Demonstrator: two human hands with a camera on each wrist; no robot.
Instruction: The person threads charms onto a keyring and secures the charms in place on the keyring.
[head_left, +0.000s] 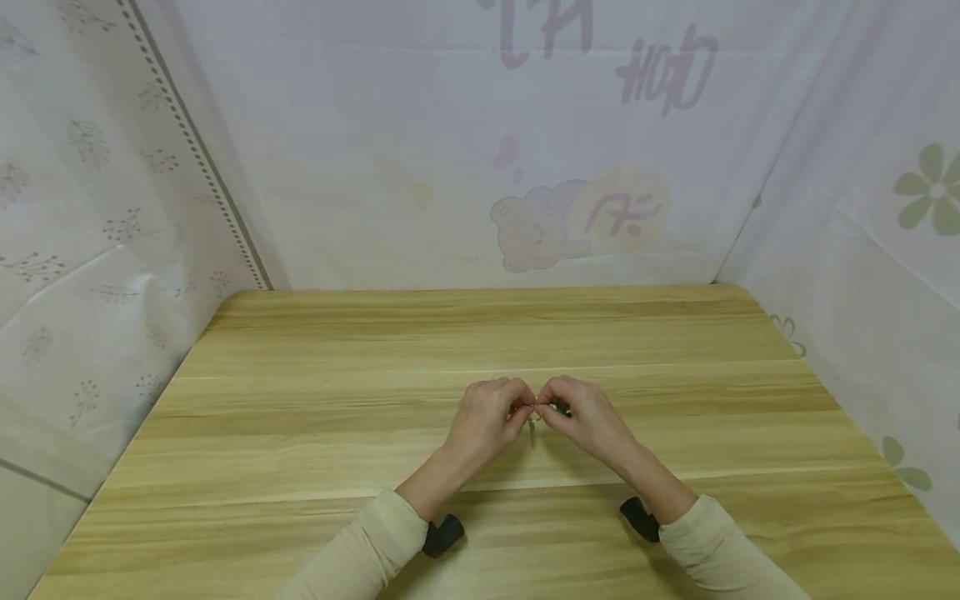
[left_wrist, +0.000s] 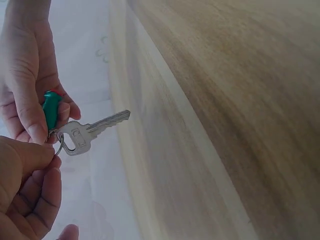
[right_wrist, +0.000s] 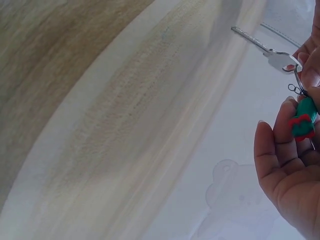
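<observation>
Above the middle of the table, my left hand (head_left: 486, 419) and right hand (head_left: 589, 419) meet at the fingertips. A silver key (left_wrist: 82, 139) hangs from a thin metal key ring (left_wrist: 60, 146), its blade pointing away from the fingers. My left thumb and fingers pinch that ring. The right hand holds a small green keychain charm (right_wrist: 303, 112) with red edging, partly covered by the fingers. Small chain links (right_wrist: 295, 89) show between charm and ring; whether they are joined is hidden by the fingertips.
The wood-grain table (head_left: 300, 400) spreads on all sides of the hands. Printed curtains (head_left: 360, 167) stand behind it and on both sides. A black wrist device (head_left: 444, 536) sits beside the left wrist, and another black device (head_left: 640, 520) beside the right.
</observation>
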